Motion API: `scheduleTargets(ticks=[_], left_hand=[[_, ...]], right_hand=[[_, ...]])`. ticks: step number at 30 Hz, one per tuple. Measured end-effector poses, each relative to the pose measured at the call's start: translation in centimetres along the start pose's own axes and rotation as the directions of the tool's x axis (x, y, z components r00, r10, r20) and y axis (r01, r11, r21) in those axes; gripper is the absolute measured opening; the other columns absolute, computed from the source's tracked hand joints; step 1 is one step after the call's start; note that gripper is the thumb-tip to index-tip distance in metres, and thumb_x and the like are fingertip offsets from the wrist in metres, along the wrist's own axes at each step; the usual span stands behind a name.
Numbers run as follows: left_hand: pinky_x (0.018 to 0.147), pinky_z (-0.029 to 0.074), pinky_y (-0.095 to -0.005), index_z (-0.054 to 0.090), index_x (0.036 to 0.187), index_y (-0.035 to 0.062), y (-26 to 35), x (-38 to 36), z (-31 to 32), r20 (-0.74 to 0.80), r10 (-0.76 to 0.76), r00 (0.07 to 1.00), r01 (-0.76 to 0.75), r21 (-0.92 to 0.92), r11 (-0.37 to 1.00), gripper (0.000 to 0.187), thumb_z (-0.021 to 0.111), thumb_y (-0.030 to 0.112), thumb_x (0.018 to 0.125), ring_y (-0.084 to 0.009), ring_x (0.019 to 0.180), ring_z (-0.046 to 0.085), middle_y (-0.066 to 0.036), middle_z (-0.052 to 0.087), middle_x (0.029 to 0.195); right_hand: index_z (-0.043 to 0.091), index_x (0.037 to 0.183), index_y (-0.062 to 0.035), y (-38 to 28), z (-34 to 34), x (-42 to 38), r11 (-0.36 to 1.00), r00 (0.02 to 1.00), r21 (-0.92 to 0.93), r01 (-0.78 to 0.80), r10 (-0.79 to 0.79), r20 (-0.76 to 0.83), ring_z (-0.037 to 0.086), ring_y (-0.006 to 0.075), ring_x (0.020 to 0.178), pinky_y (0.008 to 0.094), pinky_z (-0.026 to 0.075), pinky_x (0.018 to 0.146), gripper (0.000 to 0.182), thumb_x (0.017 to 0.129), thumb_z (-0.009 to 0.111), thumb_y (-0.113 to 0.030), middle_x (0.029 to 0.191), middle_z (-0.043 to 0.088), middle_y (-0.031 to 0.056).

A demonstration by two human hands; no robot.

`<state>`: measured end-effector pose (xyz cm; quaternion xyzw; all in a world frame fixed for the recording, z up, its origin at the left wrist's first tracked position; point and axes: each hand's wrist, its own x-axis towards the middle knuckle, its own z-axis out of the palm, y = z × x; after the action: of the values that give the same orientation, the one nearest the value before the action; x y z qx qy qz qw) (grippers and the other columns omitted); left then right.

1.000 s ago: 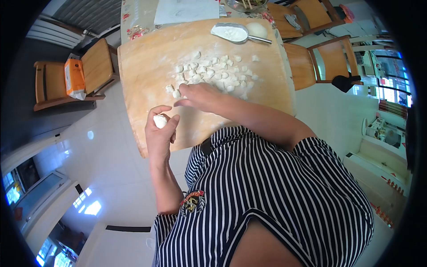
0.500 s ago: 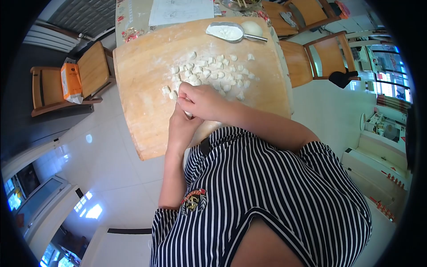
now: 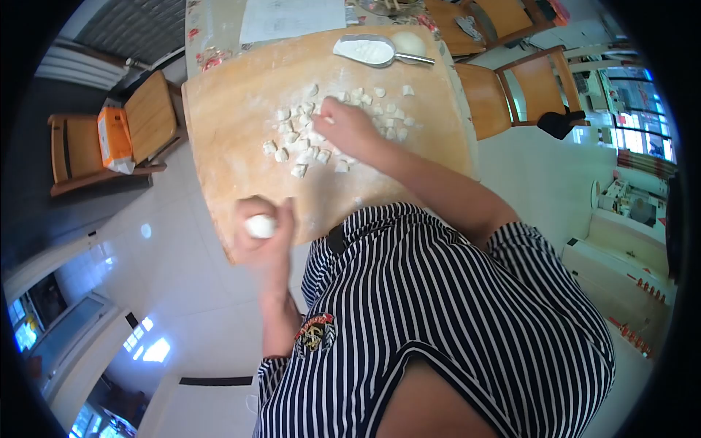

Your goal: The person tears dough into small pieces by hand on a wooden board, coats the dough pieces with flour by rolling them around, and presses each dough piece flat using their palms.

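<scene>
My left hand (image 3: 272, 244), slightly blurred, is curled around a white lump of dough (image 3: 260, 226) near the board's front left edge. My right hand (image 3: 347, 131) is over the scattered pieces, its fingers pinched together. A small dough piece (image 3: 330, 120) shows at those fingertips. Many small dough pieces (image 3: 299, 171) lie spread across the middle of the floured wooden board (image 3: 234, 117), and my right hand hides some of them.
A metal scoop of flour (image 3: 365, 51) rests at the board's far side, beside a round pale dough ball (image 3: 409, 45). Beyond lies a paper sheet (image 3: 292, 18) on a flowered tablecloth (image 3: 212, 55). Wooden chairs stand left (image 3: 152, 113) and right (image 3: 485, 102); the left one holds an orange package (image 3: 115, 135).
My hands were together at the board's near middle and have separated. The left moved down and left with the dough lump; the right moved up and right over the pieces.
</scene>
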<state>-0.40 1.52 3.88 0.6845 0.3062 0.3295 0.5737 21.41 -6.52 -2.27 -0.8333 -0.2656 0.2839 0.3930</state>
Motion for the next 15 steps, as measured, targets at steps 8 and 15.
scheduleTargets(ticks=[8,15], left_hand=[[0.049,0.03,-0.019,0.055,0.14,0.002,0.5,2.6,-3.8,0.054,-0.469,0.881,0.472,-0.104,0.875,0.053,0.073,-0.002,0.09,-0.0032,0.056,0.04,0.005,0.049,0.073],[0.046,0.031,-0.0188,0.043,0.158,0.0072,-0.9,2.4,-1.1,0.227,-0.563,0.795,0.579,-0.005,0.815,0.076,0.073,-0.001,0.09,-0.0028,0.056,0.045,0.005,0.052,0.071]], right_hand=[[0.065,0.111,-0.0086,3.9,3.8,-1.2,0.793,0.74,-0.118,0.597,-0.489,0.461,0.06,0.0317,0.116,0.0441,0.048,0.101,0.017,0.094,0.066,-0.009,0.115,0.062,0.011],[0.066,0.107,-0.0056,3.1,3.5,-2.0,0.825,0.853,-0.325,0.463,-0.315,0.416,0.066,0.0357,0.103,0.0472,0.053,0.091,0.027,0.095,0.072,-0.029,0.111,0.062,0.0124]])
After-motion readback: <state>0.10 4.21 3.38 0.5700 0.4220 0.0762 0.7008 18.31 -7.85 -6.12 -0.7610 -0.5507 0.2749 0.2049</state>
